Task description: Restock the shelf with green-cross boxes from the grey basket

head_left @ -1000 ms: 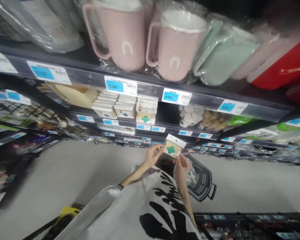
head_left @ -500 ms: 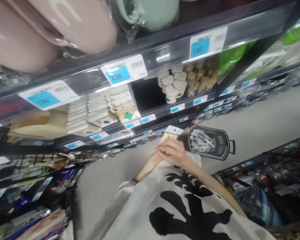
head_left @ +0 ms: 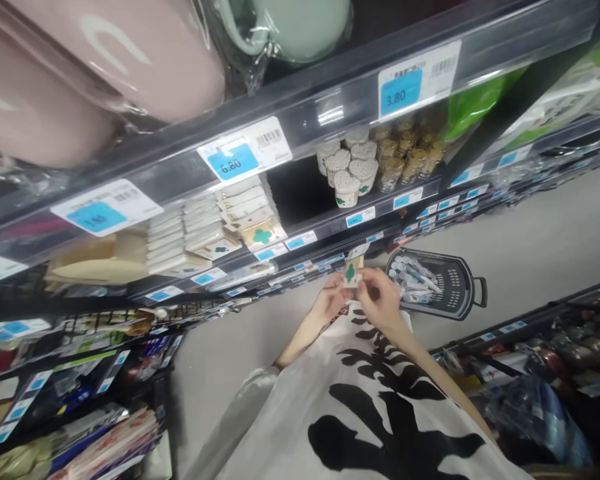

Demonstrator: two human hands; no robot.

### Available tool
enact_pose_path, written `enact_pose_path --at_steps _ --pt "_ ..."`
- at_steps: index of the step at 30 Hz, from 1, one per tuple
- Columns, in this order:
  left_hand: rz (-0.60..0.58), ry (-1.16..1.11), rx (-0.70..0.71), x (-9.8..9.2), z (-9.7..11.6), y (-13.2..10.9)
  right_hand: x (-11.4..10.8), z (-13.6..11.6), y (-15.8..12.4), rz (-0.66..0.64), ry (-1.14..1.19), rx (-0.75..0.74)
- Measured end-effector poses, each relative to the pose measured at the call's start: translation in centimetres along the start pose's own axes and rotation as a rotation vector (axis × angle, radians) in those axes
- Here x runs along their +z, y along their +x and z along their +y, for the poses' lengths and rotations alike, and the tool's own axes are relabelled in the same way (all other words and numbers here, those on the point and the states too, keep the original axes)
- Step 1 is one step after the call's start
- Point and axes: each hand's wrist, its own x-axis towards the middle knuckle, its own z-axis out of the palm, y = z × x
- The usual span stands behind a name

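Between my two hands is a small flat packet [head_left: 351, 272] with a green clover print and a white top flap. My left hand [head_left: 331, 299] pinches its left lower side. On the other side, my right hand [head_left: 381, 297] grips the right lower edge with thumb and fingers. Similar packets with a green clover [head_left: 263, 235] stand in a row on the shelf ahead. A dark basket [head_left: 453, 283] with several white and blue tubes [head_left: 414, 277] lies beyond my right hand.
Shelf rails with price labels [head_left: 245, 157] run across in front. Tubs of cotton swabs [head_left: 347, 187] and small jars [head_left: 413, 160] sit on the shelf. Pink bottles [head_left: 145, 53] are close at upper left. More stocked racks flank the grey floor [head_left: 230, 353].
My hands have moved apart from being folded over each other and now hold the packet from both sides. Its clover front has come into view.
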Motion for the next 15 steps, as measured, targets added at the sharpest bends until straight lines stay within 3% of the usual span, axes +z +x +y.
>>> enact_pose_path --at_steps 2,5,8,10,12,15 --pt "0.059 -0.144 0.037 -1.0 0.5 0.3 -0.5 1.1 -0.2 -0.014 0.033 0.180" --pt "0.124 -0.209 0.064 -3.0 1.3 -0.4 -0.5 2.2 -0.5 -0.179 0.120 0.378" --pt "0.042 0.094 0.029 -4.8 2.4 -1.9 -0.1 2.5 -1.0 -0.309 0.166 0.456" --pt "0.057 0.417 0.089 -5.6 3.4 -2.9 0.2 2.7 -1.3 -0.342 0.098 0.433" --pt "0.146 0.704 0.219 -6.1 4.7 -3.8 0.5 3.0 -1.5 -0.359 -0.023 0.350" --pt "0.175 0.921 0.371 -6.1 6.6 -4.8 1.0 3.3 -1.6 -0.394 -0.136 0.164"
